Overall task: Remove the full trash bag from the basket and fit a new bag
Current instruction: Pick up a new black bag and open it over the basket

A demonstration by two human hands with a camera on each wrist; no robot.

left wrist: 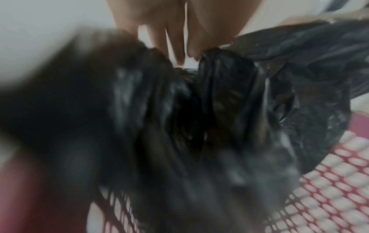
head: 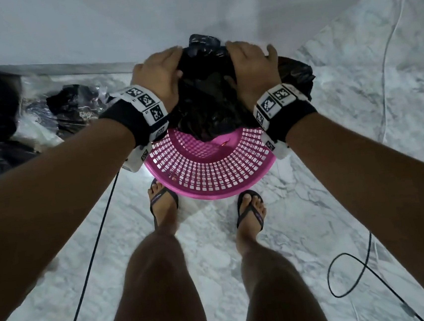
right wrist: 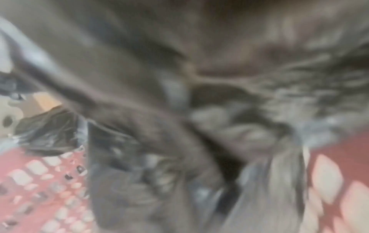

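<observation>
Above pink basket [head: 208, 172]: left hand [head: 158, 75], right hand [head: 251, 68] both clutch black bag [head: 207, 101], bottom inside basket.

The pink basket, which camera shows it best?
The head view: the pink basket shows its near rim and lattice wall sharply, below the black bag that both hands hold. The left wrist view shows blurred lattice at the lower right; the right wrist view only smeared patches.

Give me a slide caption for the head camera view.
Both hands, left hand and right hand, grip a black trash bag above a pink basket.
</observation>
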